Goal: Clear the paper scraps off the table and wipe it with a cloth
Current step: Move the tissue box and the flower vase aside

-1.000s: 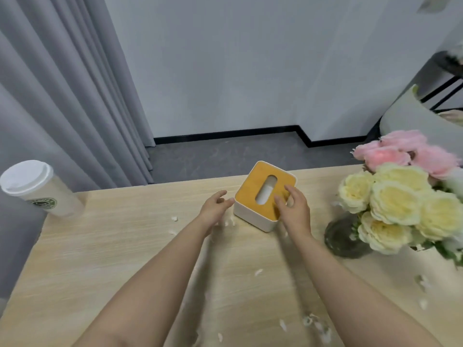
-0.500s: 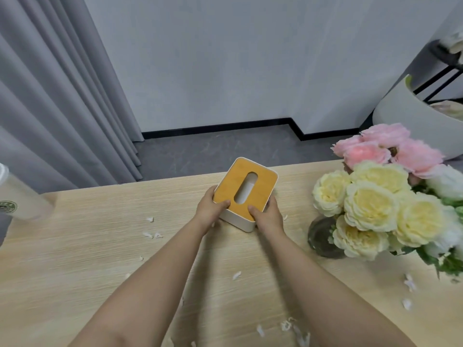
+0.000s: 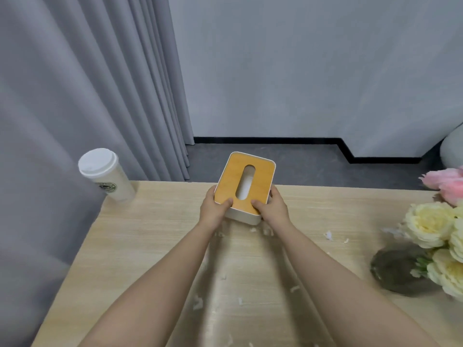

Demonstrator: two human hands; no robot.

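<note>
Head view: the left hand [image 3: 215,209] and right hand [image 3: 273,208] each grip a near corner of the tissue box [image 3: 245,186], thumbs on its orange lid; carried sideways, it could knock the paper cup [image 3: 106,174]. Small white paper scraps [image 3: 328,235], seemingly torn, lie scattered across the table [image 3: 155,236]

Single head-worn view, wide-angle (verticals bowed at frame edges), looking forward and down over wooden table [image 3: 140,236]. Forearms enter from bottom edge, close to lens. Curtain [image 3: 75,96] fills upper left; wall [image 3: 313,71] and floor, farther off, upper right.
</note>
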